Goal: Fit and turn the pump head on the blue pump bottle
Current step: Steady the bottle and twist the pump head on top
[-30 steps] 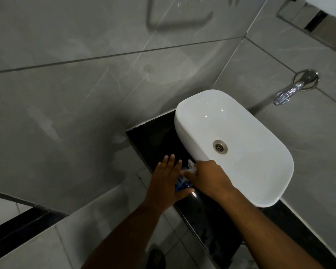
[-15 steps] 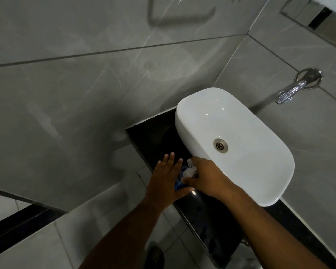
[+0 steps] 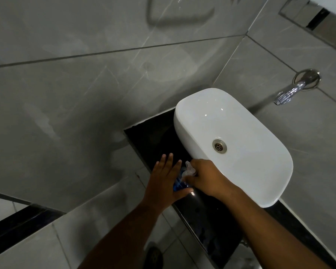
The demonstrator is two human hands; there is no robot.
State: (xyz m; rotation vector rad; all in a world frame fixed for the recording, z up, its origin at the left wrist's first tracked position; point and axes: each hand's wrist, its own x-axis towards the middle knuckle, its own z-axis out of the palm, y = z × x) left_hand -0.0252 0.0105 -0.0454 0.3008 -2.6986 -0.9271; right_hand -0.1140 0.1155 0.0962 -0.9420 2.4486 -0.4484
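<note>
**Q:** Which step is in hand?

**A:** The turning step, as I judge it. Take the white oval ceramic basin (image 3: 241, 136) as the landmark. Farthest left of the basin, my left hand (image 3: 164, 181) steadies the small translucent blue plastic pump bottle (image 3: 178, 182): fingers straight and spread, thumb hooked under the bottle's near side, palm against its left flank. This is a brace, not a full wrap.

**Q:** Where is the bottle?

**A:** Just left of the basin's near-left edge, over the glossy black stone counter (image 3: 155, 136). I cannot tell whether its base rests on the counter; my hands hide it.

**Q:** And the other hand?

**A:** My right hand (image 3: 206, 177) lies between the bottle and the basin rim, fingers closed on the clear plastic pump head (image 3: 189, 168), whose nozzle points away from me. The head appears seated on the neck, though the joint is hidden.

**Q:** What does the next move require?

**A:** A firmer left-hand hold to stop the bottle spinning, then rotation of the head by the right fingers, kept square to the neck until resistance is felt.
</note>
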